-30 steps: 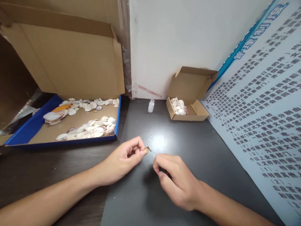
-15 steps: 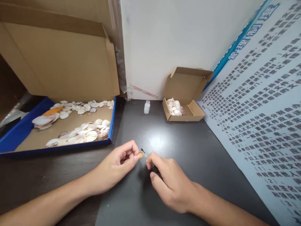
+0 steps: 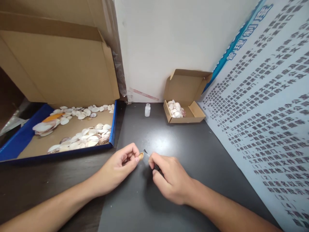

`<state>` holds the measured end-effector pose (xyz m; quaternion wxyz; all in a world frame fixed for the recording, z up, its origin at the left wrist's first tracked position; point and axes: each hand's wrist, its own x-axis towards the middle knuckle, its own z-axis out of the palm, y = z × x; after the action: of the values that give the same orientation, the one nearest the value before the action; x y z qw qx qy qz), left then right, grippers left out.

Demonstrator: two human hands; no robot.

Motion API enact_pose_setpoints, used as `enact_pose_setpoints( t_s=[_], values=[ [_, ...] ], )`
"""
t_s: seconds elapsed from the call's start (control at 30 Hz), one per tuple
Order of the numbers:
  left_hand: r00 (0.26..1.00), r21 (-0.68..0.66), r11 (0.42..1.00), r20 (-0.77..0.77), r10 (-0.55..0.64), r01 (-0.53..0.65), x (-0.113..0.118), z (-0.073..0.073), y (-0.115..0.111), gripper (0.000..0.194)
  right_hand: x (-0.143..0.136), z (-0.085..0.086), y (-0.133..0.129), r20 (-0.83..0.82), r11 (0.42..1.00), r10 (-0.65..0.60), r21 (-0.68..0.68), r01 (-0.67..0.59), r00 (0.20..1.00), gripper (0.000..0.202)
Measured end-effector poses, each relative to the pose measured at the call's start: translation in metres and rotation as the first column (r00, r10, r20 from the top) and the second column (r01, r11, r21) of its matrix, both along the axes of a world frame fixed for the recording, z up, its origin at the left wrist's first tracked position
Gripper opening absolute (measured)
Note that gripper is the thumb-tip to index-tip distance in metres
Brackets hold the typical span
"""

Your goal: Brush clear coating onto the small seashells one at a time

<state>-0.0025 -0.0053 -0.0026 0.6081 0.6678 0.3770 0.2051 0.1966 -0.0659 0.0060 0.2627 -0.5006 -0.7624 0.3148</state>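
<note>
My left hand (image 3: 125,159) pinches a small tan shell (image 3: 141,156) between thumb and fingertips, its hollow side facing the right. My right hand (image 3: 169,175) is closed round the dark handle of a small brush (image 3: 146,152). The brush's dark tip points up and left, just beside the shell and apart from it. Much of the handle is hidden inside my right fingers. Beyond both hands, a small glass bottle (image 3: 147,110) with whitish contents stands uncapped on the dark table mat (image 3: 135,206).
A blue-edged cardboard box (image 3: 113,129) at left holds many white shells (image 3: 93,137) and an orange piece (image 3: 51,117). A smaller open cardboard box (image 3: 187,120) with shells stands at the back right. A white wall (image 3: 169,35) and a printed sheet (image 3: 263,106) border the mat.
The brush tip has drawn away from the shell, up and slightly left. Both hands still hold their things, and the whole view has shifted a little.
</note>
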Motion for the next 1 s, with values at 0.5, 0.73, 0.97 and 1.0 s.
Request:
enact_pose_setpoints(
  t_s=[0.5,0.73,0.97,1.0],
  values=[
    [0.998,0.072,0.997,0.053,0.034,-0.038,0.0047,-0.0041,-0.0011,0.021,0.0026,-0.0020,0.0018,-0.083,1.000,0.002,-0.026,-0.004,0.997,0.009],
    [0.997,0.092,0.995,0.058,0.041,-0.046,0.0062,0.0011,-0.0014,0.016,0.0030,-0.0009,-0.0013,-0.110,0.995,0.098,-0.012,-0.100,0.989,0.008],
    [0.991,0.059,0.997,0.131,0.037,-0.045,0.0044,-0.0046,-0.0013,0.021,0.0028,-0.0019,-0.0009,-0.096,0.996,0.088,-0.026,-0.091,0.992,0.008],
    [0.991,0.048,0.998,0.132,0.034,-0.041,0.0044,-0.0048,-0.0014,0.022,0.0028,-0.0018,-0.0008,-0.099,0.995,0.089,-0.024,-0.092,0.991,0.007]
  ],
)
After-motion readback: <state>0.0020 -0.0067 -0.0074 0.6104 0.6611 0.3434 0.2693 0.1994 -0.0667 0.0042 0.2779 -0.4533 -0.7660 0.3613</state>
